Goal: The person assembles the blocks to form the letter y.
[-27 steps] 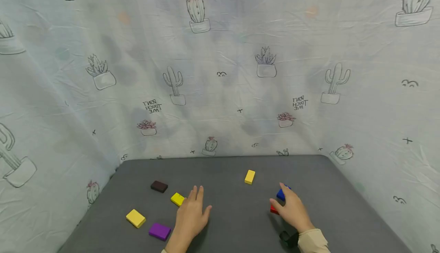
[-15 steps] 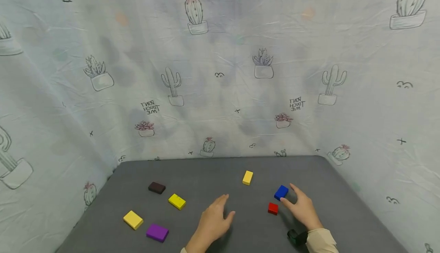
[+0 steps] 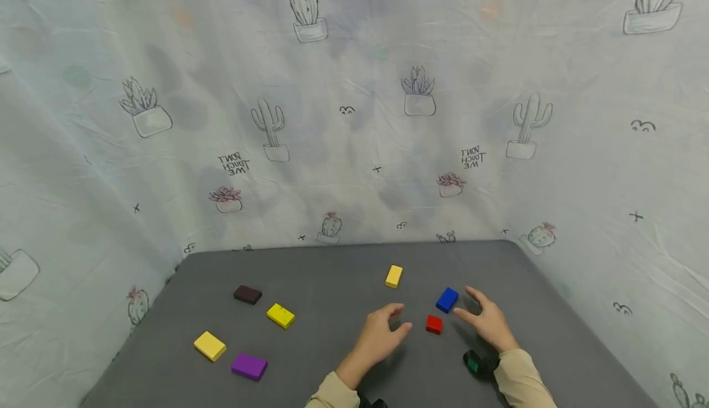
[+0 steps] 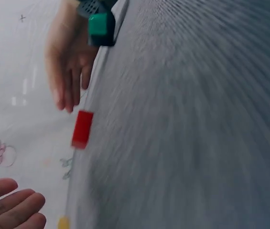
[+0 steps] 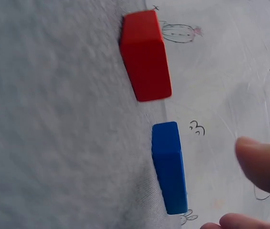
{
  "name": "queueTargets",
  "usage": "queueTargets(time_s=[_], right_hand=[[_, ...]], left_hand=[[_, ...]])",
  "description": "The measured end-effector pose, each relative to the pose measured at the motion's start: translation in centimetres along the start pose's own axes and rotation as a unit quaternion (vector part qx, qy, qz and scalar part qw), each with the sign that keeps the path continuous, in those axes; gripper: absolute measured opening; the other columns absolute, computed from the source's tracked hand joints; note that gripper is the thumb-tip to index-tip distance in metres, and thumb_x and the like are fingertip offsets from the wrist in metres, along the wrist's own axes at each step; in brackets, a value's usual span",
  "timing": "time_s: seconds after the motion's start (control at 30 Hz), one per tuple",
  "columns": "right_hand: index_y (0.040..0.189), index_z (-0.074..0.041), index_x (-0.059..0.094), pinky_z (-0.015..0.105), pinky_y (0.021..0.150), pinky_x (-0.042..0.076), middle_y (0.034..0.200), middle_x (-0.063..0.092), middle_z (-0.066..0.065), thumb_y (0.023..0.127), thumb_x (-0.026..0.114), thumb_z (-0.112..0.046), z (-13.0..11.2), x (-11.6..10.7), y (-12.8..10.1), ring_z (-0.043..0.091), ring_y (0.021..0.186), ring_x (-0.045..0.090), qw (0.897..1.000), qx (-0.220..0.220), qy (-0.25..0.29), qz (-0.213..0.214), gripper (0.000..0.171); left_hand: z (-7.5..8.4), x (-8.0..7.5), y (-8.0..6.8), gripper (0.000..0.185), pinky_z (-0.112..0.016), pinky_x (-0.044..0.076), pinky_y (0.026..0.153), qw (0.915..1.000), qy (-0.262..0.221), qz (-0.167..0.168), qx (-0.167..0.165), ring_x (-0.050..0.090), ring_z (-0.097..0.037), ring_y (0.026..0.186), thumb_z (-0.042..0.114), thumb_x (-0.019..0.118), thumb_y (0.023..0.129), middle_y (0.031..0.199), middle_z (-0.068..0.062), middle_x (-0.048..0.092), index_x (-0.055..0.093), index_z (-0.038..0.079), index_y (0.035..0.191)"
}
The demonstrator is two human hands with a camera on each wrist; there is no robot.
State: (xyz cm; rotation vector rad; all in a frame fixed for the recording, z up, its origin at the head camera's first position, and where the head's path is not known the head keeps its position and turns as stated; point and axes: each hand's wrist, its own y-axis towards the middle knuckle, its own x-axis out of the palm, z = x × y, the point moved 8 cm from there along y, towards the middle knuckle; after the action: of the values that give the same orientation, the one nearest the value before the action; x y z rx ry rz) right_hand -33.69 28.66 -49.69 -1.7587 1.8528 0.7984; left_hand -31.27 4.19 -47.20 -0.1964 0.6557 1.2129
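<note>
Left hand [image 3: 379, 336] held nothing; fingers relaxed, thumb apart, over tabletop [image 3: 327, 279] left of red block [image 3: 434, 325]. Right hand [image 3: 490, 324] likewise unloaded; thumb and fingers spread just beside blue block [image 3: 447, 300]. Red block rested between hands, near blue block, gap visible. Small yellow block [image 3: 394, 276] lay farther back. Left side carried dark block [image 3: 247, 295], bright yellow block [image 3: 280, 316], pale yellow block [image 3: 210, 346], purple block [image 3: 249, 367], all apart. Cactus-print cloth [image 3: 354, 143] hung behind.
</note>
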Motion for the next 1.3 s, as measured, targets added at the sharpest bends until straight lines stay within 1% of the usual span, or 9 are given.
queueTargets(time_s=[0.07,0.17,0.33,0.47,0.57,0.73,0.93,1.1,1.3], right_hand=[[0.144,0.002,0.034,0.064,0.103,0.032,0.146,0.035,0.029,0.088,0.066,-0.037,0.3,-0.1,0.4,0.049,0.133,0.032,1.0,-0.013,0.0,0.001,0.075],[0.144,0.001,0.035,0.065,0.103,0.031,0.146,0.034,0.029,0.087,0.067,-0.039,0.9,0.1,1.0,0.049,0.133,0.032,1.0,-0.012,-0.008,-0.004,0.076],[0.144,-0.002,0.036,0.065,0.104,0.03,0.146,0.035,0.028,0.084,0.068,-0.044,1.4,0.7,2.0,0.048,0.134,0.031,1.0,-0.016,-0.007,-0.017,0.08],[0.143,-0.002,0.039,0.065,0.102,0.032,0.144,0.039,0.028,0.084,0.069,-0.043,1.5,1.2,2.5,0.049,0.131,0.035,0.999,-0.043,-0.008,-0.029,0.077],[0.142,-0.003,0.041,0.064,0.099,0.035,0.141,0.042,0.029,0.083,0.07,-0.042,1.7,1.5,2.9,0.049,0.128,0.04,0.998,-0.05,-0.02,-0.039,0.076],[0.141,-0.003,0.042,0.065,0.096,0.038,0.139,0.043,0.032,0.082,0.071,-0.041,1.3,1.6,3.5,0.051,0.124,0.043,0.995,-0.066,-0.034,-0.061,0.076],[0.14,-0.001,0.042,0.065,0.095,0.039,0.137,0.043,0.034,0.082,0.072,-0.039,0.6,1.2,3.8,0.052,0.121,0.044,0.994,-0.084,-0.044,-0.06,0.075],[0.14,-0.001,0.043,0.064,0.096,0.039,0.138,0.044,0.032,0.082,0.072,-0.038,0.5,1.3,3.8,0.051,0.122,0.045,0.992,-0.091,-0.057,-0.059,0.075],[0.141,0.0,0.043,0.063,0.098,0.037,0.14,0.043,0.029,0.082,0.072,-0.037,0.4,1.6,3.8,0.05,0.125,0.042,0.992,-0.099,-0.051,-0.059,0.075]], left_hand=[[0.0,1.1,0.7,0.045,-0.042,0.052,0.09,0.9998,-0.02,-0.006,0.002,0.061,-0.028,0.112,0.027,0.063,0.091,0.124,-0.014,0.062,0.057,0.0,0.127],[0.1,2.5,1.6,0.044,-0.042,0.053,0.09,0.9989,-0.047,-0.009,0.0,0.062,-0.029,0.111,0.026,0.064,0.091,0.124,-0.014,0.063,0.058,-0.001,0.125],[0.2,4.0,2.7,0.043,-0.042,0.053,0.091,0.9973,-0.072,0.007,0.01,0.061,-0.03,0.112,0.026,0.064,0.091,0.123,-0.015,0.063,0.059,-0.002,0.124],[0.0,4.9,3.1,0.043,-0.039,0.052,0.091,0.9988,-0.041,0.021,0.017,0.061,-0.027,0.111,0.026,0.065,0.09,0.12,-0.013,0.064,0.06,-0.001,0.123],[-0.2,5.5,3.4,0.042,-0.04,0.051,0.093,0.9994,-0.012,0.028,0.013,0.061,-0.027,0.111,0.025,0.068,0.087,0.118,-0.013,0.065,0.062,-0.001,0.12],[-0.2,5.8,3.8,0.045,-0.048,0.046,0.098,0.9989,0.022,0.038,0.014,0.057,-0.033,0.116,0.024,0.07,0.083,0.124,-0.017,0.061,0.063,-0.005,0.117],[0.3,6.2,4.2,0.048,-0.046,0.047,0.098,0.9965,0.078,0.023,0.02,0.056,-0.032,0.119,0.033,0.071,0.085,0.13,-0.015,0.058,0.064,-0.002,0.117],[0.6,6.5,4.1,0.047,-0.045,0.047,0.098,0.9958,0.089,0.01,0.017,0.056,-0.031,0.119,0.033,0.072,0.084,0.13,-0.015,0.057,0.065,-0.001,0.116],[0.4,6.8,3.9,0.048,-0.043,0.049,0.096,0.9949,0.099,0.016,0.016,0.057,-0.029,0.117,0.031,0.075,0.082,0.129,-0.014,0.058,0.065,-0.001,0.115]])
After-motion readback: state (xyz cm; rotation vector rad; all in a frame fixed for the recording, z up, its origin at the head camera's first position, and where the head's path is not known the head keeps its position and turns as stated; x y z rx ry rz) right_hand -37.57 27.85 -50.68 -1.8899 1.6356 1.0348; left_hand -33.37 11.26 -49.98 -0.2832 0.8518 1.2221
